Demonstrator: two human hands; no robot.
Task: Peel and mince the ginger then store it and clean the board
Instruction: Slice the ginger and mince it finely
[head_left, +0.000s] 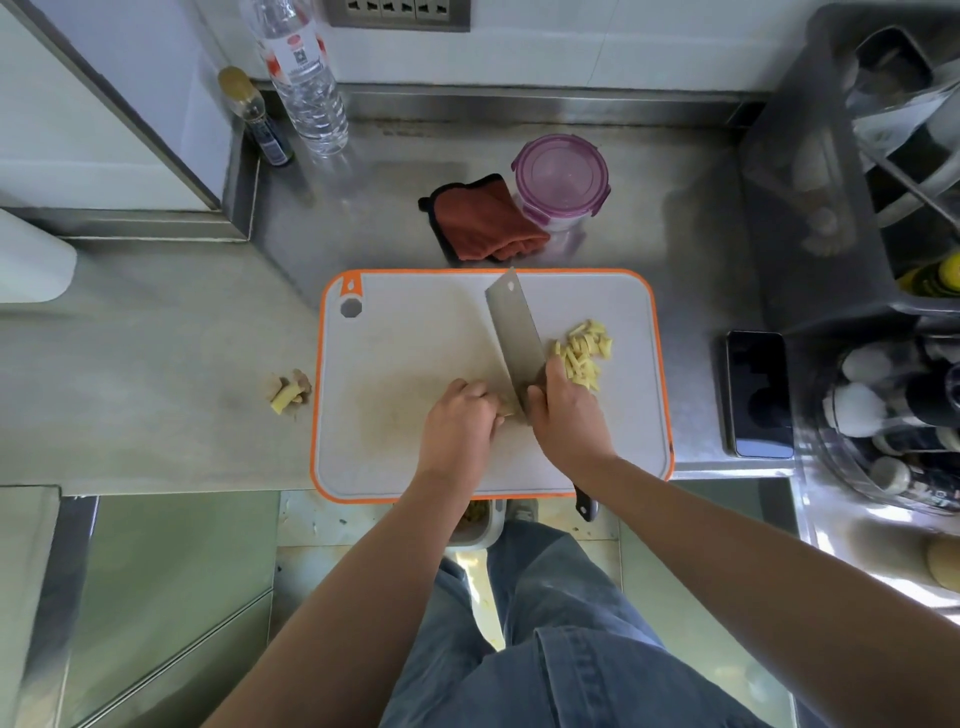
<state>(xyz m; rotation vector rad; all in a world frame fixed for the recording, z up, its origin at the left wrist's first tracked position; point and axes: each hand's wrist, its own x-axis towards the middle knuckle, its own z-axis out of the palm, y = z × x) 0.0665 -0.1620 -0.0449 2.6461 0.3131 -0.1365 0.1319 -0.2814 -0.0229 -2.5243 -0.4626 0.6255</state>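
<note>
A white cutting board (405, 332) with an orange rim lies on the steel counter. My right hand (563, 415) grips a cleaver (514, 332), whose blade stands edge-down on the board. My left hand (460, 421) has curled fingers holding a small piece of ginger (506, 405) against the blade; most of it is hidden. A pile of yellow ginger strips (584, 351) lies to the right of the blade. Ginger offcuts (288, 392) sit on the counter left of the board.
A red cloth (485, 221) and a purple-lidded container (561, 176) sit behind the board. Two bottles (306, 78) stand at the back left. A black phone (758, 392) lies to the right, beside grey racks (831, 182) of kitchenware. A bin (478, 525) stands on the floor below.
</note>
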